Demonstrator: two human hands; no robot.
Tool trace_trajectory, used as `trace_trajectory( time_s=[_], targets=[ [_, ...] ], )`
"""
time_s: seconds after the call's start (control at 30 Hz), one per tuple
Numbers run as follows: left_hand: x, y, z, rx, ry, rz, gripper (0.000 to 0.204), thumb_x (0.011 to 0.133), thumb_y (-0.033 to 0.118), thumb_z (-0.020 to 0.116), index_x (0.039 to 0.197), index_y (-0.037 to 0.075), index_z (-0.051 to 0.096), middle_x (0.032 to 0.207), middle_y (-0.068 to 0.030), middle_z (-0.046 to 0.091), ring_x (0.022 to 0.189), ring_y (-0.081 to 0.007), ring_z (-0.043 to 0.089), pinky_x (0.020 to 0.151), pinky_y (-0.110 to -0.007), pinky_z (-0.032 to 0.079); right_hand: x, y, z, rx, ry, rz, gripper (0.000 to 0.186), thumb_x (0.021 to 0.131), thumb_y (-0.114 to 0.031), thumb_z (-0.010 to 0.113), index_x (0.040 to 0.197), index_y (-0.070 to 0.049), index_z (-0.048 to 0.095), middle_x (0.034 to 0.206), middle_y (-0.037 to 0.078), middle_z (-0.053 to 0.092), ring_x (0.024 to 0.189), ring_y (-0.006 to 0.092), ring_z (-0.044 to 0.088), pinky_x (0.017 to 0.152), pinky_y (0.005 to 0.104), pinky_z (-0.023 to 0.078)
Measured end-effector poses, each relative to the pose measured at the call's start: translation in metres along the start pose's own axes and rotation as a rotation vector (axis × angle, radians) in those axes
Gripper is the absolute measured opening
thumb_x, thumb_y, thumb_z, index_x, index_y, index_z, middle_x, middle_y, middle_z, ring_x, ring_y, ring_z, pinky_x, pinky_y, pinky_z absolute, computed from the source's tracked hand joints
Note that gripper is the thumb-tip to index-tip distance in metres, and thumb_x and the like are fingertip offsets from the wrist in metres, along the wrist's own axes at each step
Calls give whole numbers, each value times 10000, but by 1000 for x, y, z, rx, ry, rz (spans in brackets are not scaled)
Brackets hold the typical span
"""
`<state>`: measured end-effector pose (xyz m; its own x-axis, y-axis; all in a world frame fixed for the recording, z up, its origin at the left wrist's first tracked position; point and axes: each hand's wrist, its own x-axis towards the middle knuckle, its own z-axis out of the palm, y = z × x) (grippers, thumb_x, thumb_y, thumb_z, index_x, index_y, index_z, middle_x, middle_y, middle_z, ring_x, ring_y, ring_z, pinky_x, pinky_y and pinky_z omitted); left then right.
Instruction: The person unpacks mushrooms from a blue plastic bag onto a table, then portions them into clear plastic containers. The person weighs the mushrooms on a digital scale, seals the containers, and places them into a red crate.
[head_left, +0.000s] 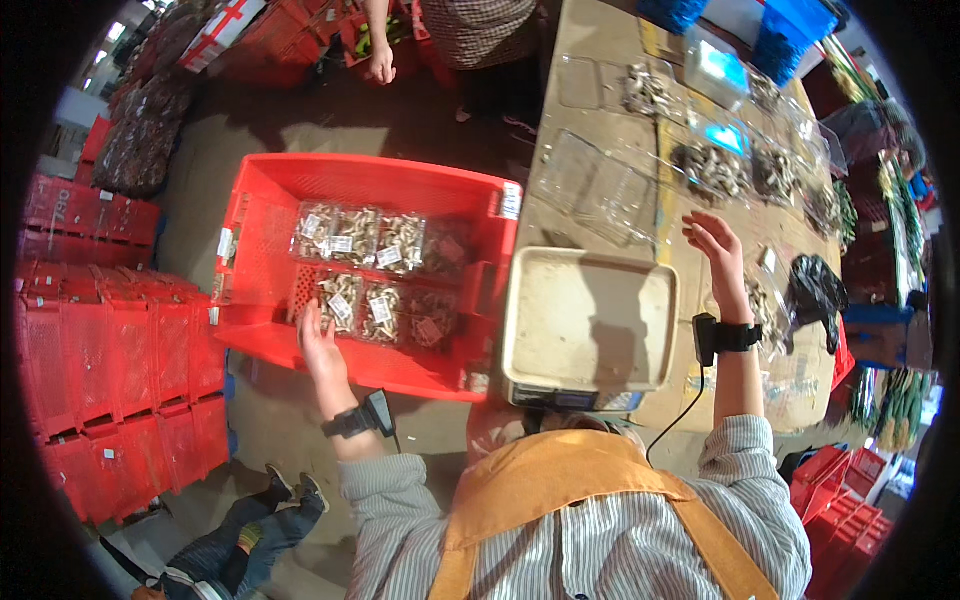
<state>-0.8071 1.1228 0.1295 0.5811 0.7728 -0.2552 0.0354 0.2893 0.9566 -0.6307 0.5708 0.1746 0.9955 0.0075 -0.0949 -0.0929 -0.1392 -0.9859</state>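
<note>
Inside a big red plastic crate (380, 172) lie two rows of clear packs of what look like pale mushrooms, each with a white label. My left hand (320, 345) is at the crate's near left, beside the nearest left pack (341, 303), its fingers apart; whether it touches the pack I cannot tell. Over the table, my right hand (715, 245) is raised with fingers spread and nothing in it. A cream tray (590, 320), apparently the top of a scale, sits between the hands with a shadow across it. Clear clamshell packs, one holding mushrooms (716, 170), lie beyond my right hand.
The brown table (570, 110) also bears open clear lids (600, 185) and a black plastic bag (815, 295). Red crates (120, 350) are stacked at the left. Another person's hand (382, 65) hangs at the far side; someone's legs (265, 540) show at lower left.
</note>
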Motion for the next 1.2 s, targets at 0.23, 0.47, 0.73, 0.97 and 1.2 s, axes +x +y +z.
trace_trajectory(
  time_s=[0.23, 0.47, 0.73, 0.97, 1.2],
  targets=[
    [-74, -22, 53, 27, -74, -86, 310, 856, 308, 564, 1107, 125, 547, 1225, -9, 534, 1161, -134, 430, 946, -355, 299, -62, 47, -95, 66, 114, 137, 272, 893, -208, 552, 1079, -15, 596, 949, 73, 656, 826, 122, 603, 753, 243, 464],
    [-155, -37, 147, 120, -417, -55, 256, 884, 220, 535, 1095, 78, 553, 1135, -9, 556, 1094, -117, 463, 908, -304, 337, -86, 86, -125, -13, 82, 218, 282, 875, -235, 576, 1056, -20, 602, 922, 58, 663, 822, 116, 608, 731, 237, 467],
    [-214, -54, 159, 291, -579, -26, 232, 866, 75, 520, 1082, -8, 531, 1120, -84, 539, 1057, -172, 496, 936, -307, 375, -13, 100, -148, 235, 184, 319, 440, 865, -271, 591, 1209, -30, 459, 959, 76, 611, 779, 145, 590, 668, 307, 495],
    [-225, -29, 156, 408, -421, 21, 297, 882, 132, 530, 1133, -25, 522, 1131, -90, 532, 1055, -174, 490, 926, -306, 378, 114, 127, -152, 348, 370, 496, 535, 827, -313, 602, 1210, -6, 388, 925, 110, 512, 703, 229, 573, 556, 396, 536],
    [-233, -29, 125, 436, -335, -93, 189, 898, 189, 517, 1034, 65, 562, 1163, -38, 552, 1051, -125, 488, 875, -301, 376, 148, 136, -156, 298, 521, 265, 216, 793, -203, 573, 873, -5, 543, 761, 71, 527, 646, 201, 558, 545, 374, 535]
  ],
)
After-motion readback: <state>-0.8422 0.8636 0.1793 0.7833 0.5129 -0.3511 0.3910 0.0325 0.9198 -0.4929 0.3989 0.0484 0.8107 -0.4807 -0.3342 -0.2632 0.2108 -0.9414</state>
